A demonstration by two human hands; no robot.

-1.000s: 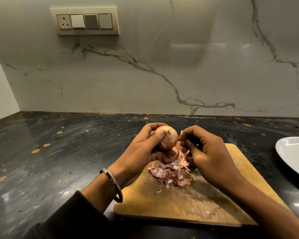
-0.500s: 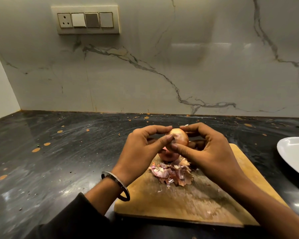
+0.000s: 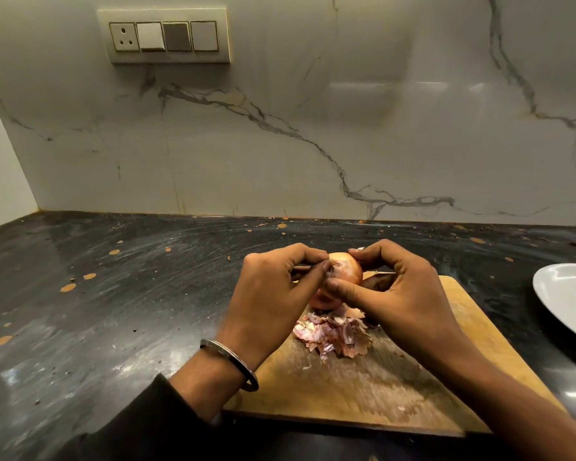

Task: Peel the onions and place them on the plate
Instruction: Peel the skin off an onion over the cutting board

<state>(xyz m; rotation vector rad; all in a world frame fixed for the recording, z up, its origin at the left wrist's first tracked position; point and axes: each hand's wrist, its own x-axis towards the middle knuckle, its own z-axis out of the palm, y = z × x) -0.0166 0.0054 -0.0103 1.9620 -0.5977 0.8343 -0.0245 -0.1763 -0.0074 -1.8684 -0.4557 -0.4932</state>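
A small onion (image 3: 348, 269) with dry brown skin is held above the wooden cutting board (image 3: 373, 380). My right hand (image 3: 393, 294) grips it from the right, thumb across its front. My left hand (image 3: 273, 294) pinches the skin at the onion's top left with thumb and forefinger. A second, pinkish onion (image 3: 321, 301) sits on the board just below, mostly hidden by my hands. A heap of pink and brown peels (image 3: 335, 334) lies on the board beneath them. The white plate (image 3: 556, 294) shows at the right edge, partly cut off.
The board lies on a dark speckled counter (image 3: 113, 311). A marble wall (image 3: 313, 128) with a switch panel (image 3: 168, 36) stands behind. A thin knife-like blade (image 3: 381, 272) pokes out behind the onion.
The onion passed from my left hand's grip into my right hand's grip. My left fingers shifted to pinch the skin at its top, and both hands closed in together.
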